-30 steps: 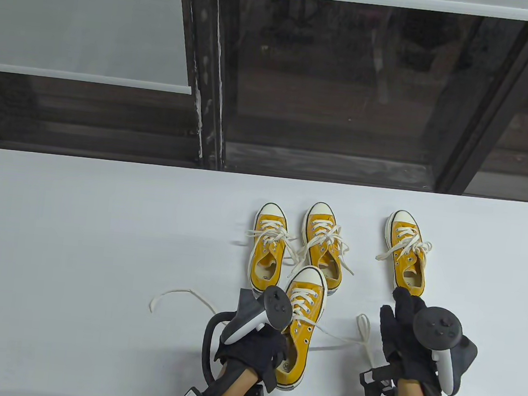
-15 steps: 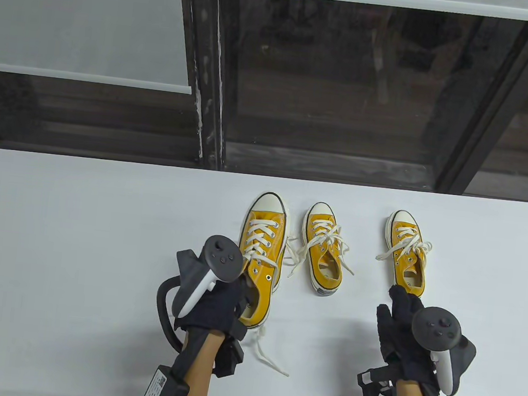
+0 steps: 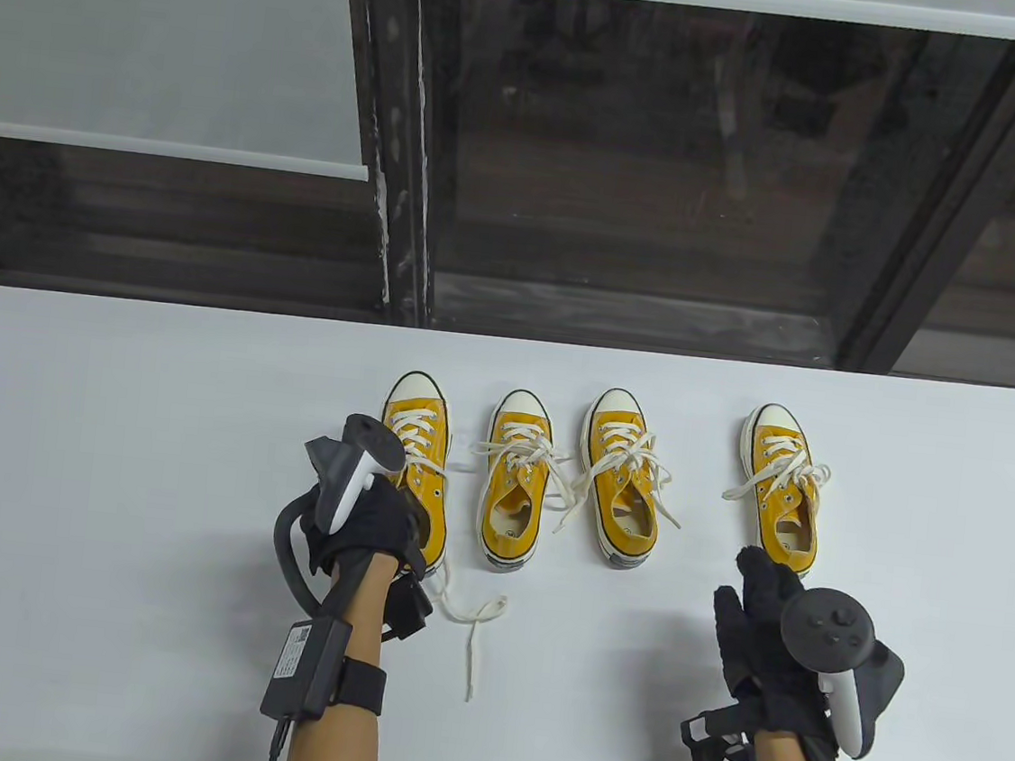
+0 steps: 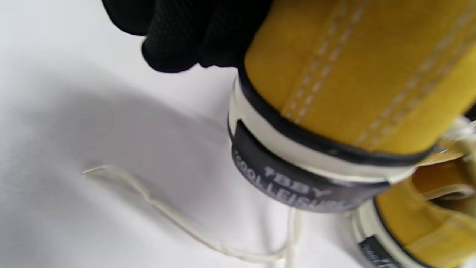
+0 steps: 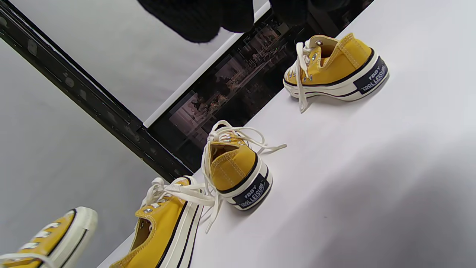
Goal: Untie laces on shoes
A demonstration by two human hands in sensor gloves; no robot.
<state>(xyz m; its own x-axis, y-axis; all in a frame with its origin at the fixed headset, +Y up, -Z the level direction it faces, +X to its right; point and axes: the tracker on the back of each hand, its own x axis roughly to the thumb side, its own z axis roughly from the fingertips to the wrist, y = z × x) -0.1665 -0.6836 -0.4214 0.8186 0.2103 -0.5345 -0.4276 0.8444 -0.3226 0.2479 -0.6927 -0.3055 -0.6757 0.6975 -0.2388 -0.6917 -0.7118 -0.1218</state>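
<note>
Four yellow canvas sneakers stand in a row, toes away from me. My left hand [image 3: 388,522] grips the heel of the leftmost shoe [image 3: 416,430], which rests on the table. Its lace [image 3: 472,617] is undone and trails loose toward me. In the left wrist view my gloved fingers [image 4: 193,37] hold that shoe's heel [image 4: 334,82], with the lace [image 4: 178,219] on the table. The second shoe [image 3: 514,490], third shoe [image 3: 619,483] and fourth shoe [image 3: 781,491] have bows in their laces. My right hand [image 3: 757,597] is open, empty, just behind the fourth shoe's heel.
The white table [image 3: 145,469] ends at a dark window frame [image 3: 399,206] behind the shoes. In the right wrist view the fourth shoe [image 5: 334,70], third shoe [image 5: 238,175] and second shoe [image 5: 167,227] line up along the table's far edge.
My left hand carried the unlaced shoe from the front middle up and left, and set it at the left end of the row. Its lace trailed along. My right hand barely moved.
</note>
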